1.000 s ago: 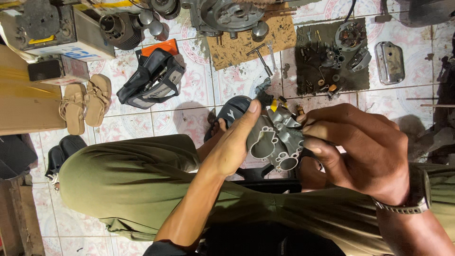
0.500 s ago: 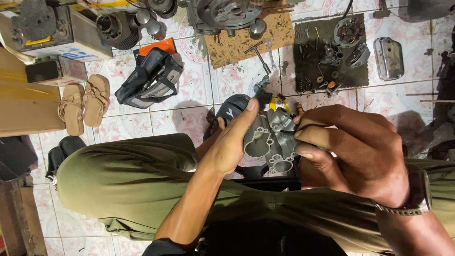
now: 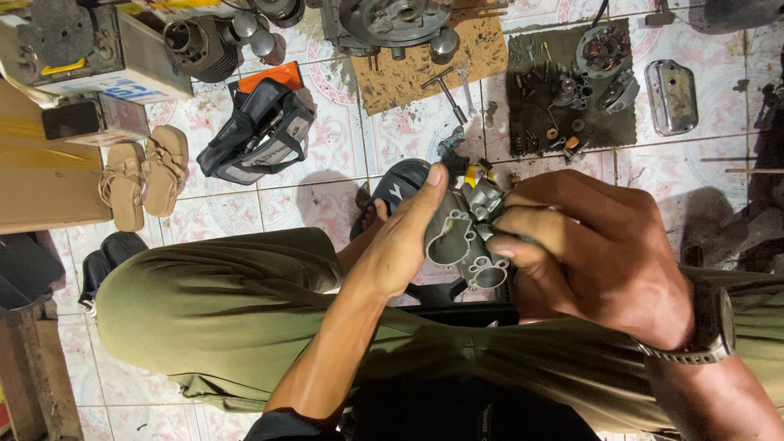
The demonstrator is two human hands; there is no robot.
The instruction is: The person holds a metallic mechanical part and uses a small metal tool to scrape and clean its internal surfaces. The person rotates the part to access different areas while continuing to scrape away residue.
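Observation:
A grey cast-metal carburetor body with round bores is held up over my lap. My left hand grips its left side, thumb stretched along the top edge. My right hand, with a wristwatch on the wrist, closes over the part's right side, fingers curled against it. Whether a small tool is inside the right hand is hidden. My legs in olive-green trousers fill the lower frame.
On the tiled floor lie a black and orange tool bag, tan sandals, a brown board with an engine case and a T-wrench, a dark mat with small engine parts, a metal cover, and cardboard boxes.
The carburetor body has been turned slightly in both hands and sits a little higher. My right-hand fingers have shifted over its right side. The view has drifted slightly.

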